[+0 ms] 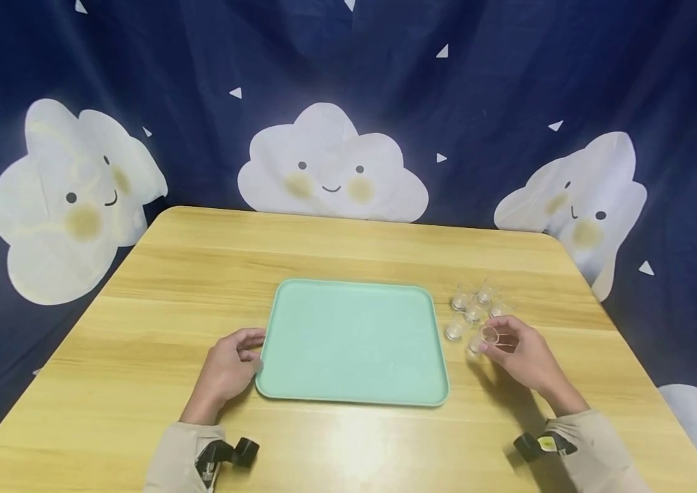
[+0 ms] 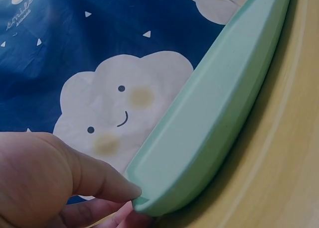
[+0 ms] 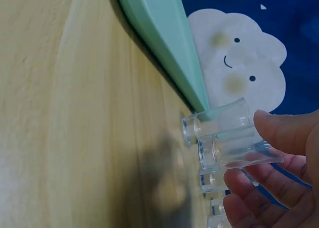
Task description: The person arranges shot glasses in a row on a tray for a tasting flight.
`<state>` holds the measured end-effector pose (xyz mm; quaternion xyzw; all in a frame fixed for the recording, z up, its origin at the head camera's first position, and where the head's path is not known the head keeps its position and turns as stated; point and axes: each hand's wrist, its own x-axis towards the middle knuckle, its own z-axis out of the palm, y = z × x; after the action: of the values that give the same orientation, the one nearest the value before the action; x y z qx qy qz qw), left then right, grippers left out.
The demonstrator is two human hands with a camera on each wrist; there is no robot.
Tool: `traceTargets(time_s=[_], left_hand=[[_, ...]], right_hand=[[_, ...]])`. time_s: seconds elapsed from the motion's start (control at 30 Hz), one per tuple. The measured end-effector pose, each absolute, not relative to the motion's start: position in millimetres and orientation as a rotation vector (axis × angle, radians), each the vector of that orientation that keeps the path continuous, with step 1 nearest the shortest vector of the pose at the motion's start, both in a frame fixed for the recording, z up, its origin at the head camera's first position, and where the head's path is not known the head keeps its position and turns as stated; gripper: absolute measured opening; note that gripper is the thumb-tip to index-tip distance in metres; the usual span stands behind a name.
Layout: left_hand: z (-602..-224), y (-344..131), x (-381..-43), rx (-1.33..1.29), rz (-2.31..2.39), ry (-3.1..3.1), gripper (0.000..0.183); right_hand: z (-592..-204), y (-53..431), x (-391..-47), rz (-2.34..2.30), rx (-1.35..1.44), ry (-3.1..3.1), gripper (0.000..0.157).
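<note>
A pale green rectangular tray (image 1: 351,342) lies flat on the wooden table. My left hand (image 1: 228,366) pinches its left rim; in the left wrist view the thumb (image 2: 112,183) is on the rim, with the other fingers partly hidden below. To the right of the tray, my right hand (image 1: 521,349) holds a small clear shot glass (image 3: 234,148) between thumb and fingers, its thick base toward the table. Several similar shot glasses (image 1: 456,329) stand in a close cluster just beyond that hand.
The light wooden table (image 1: 108,383) extends around the tray on every side. Behind it hangs a dark blue curtain (image 1: 200,41) printed with white smiling clouds and small triangles. Each sleeve carries a black wrist camera, such as the left camera (image 1: 245,452).
</note>
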<state>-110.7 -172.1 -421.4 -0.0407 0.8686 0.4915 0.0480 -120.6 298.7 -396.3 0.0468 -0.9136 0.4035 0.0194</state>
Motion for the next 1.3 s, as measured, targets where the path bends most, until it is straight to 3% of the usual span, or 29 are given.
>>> traceTargets(time_s=[1.3], left_hand=[[-426,-172,-110,-0.110,1.415,2.710,0.046]], right_hand=[[-371,265,-135,1.345,0.344,-2.720,0.033]])
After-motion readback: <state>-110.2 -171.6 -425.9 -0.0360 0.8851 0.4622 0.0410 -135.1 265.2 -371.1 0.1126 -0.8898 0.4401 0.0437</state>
